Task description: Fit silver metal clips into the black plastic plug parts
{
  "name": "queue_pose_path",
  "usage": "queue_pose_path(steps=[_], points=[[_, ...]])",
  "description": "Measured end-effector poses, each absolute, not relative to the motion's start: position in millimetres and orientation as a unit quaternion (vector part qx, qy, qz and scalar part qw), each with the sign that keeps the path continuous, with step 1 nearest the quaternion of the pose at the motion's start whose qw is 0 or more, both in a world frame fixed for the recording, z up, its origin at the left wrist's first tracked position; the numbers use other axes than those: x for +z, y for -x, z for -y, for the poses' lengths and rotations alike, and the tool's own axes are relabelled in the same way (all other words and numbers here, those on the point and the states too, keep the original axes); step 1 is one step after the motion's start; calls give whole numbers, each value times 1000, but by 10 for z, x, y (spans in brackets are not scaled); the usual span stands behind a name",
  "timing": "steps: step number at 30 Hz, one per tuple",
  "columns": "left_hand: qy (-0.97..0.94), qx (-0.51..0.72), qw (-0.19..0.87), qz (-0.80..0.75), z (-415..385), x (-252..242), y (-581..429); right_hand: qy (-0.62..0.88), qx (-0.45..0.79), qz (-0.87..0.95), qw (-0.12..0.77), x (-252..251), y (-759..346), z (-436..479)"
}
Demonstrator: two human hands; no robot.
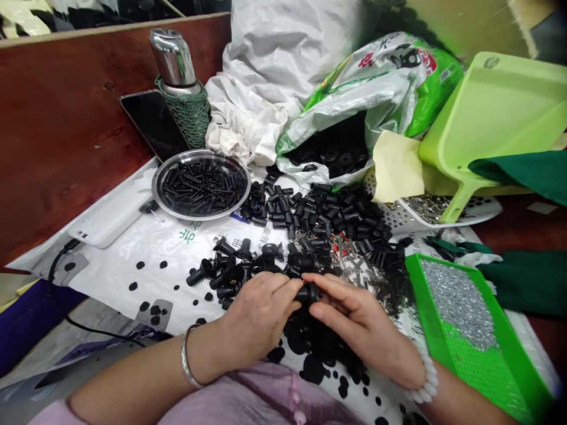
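Note:
Between my two hands is a small black cylindrical plastic part (308, 293) with a wider flared end. My left hand (261, 316) is closed around the part's left side, fingers curled over it. On the flared end, the thumb and fingers of my right hand (354, 319) pinch from the right; the curled fingers hide part of it. Just beyond the hands lie similar flanged black parts (225, 271) and a heap of short black tubes (323, 209). Small metal pieces (354, 268), some with red bits, lie behind my right hand.
A steel plate (156, 198) holds black ribbed pieces. A green tray (420, 319) with tiny silvery pieces stands at the right. Behind are an open bag of black discs (341, 159), a netted flask (183, 106), a phone (155, 124) and a light-green dustpan (500, 112).

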State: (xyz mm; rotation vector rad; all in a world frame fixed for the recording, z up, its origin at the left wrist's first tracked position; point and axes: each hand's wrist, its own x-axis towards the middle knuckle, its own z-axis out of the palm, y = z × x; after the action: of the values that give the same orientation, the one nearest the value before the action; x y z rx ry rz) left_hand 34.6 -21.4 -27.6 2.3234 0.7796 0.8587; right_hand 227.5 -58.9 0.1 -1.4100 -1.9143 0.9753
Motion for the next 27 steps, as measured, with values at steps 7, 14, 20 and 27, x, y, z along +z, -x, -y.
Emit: queue_pose_path(steps=[7,14,20,27], points=[[-719,410,477,-296,164,-260,-417,498,250,754,347,259,-2187,546],[-667,516,463,-272,131,-204,-400,509,380,641,430,116,-2112,613],[-668,526,453,-269,156,-186,-473,408,602,425,539,-23,-1909,626],[-751,487,373,-243,220,-75,-429,330,679,286,590,22,-1858,625]])
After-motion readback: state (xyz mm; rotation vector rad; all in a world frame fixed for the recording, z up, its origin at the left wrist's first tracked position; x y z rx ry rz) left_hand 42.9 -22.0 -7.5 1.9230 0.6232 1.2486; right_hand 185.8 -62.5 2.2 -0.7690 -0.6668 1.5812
